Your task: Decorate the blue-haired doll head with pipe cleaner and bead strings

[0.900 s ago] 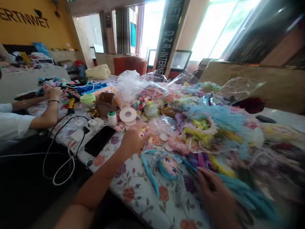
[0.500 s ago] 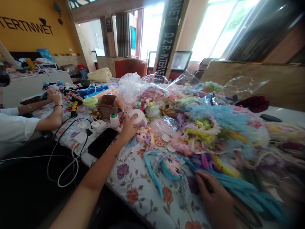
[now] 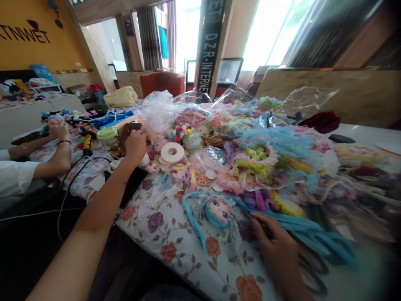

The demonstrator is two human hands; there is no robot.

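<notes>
Seen from head height, a person's two bare hands work over a tabletop [image 3: 184,236] covered in a cloth of orange and purple roses. The left hand [image 3: 136,146] is stretched well forward, its fingers bent together at the front of a small open cardboard box [image 3: 124,131]; whether they grip anything cannot be told. The right hand [image 3: 277,246] is low and near, thumb and forefinger drawn close together beside long turquoise strips [image 3: 307,228]; what, if anything, is pinched there is unclear.

Between the hands, nearer the right one, a doll's head [image 3: 219,210] with large painted eyes and turquoise edging lies face up on the cloth, wrapped about with clear plastic. A narrow turquoise band [image 3: 194,223] curves around its left side.

Beneath the left forearm lies a black phone [image 3: 134,184], partly covered. Just right of that hand are a white thread cone [image 3: 145,160], mostly hidden, and a roll of white ribbon [image 3: 179,155]. A green-lidded jar [image 3: 107,134] stands left of the box. A heap of pastel netting [image 3: 272,144] spreads across the right. At far left, a co-worker's hands [image 3: 61,129] meet around small colourful items.
</notes>
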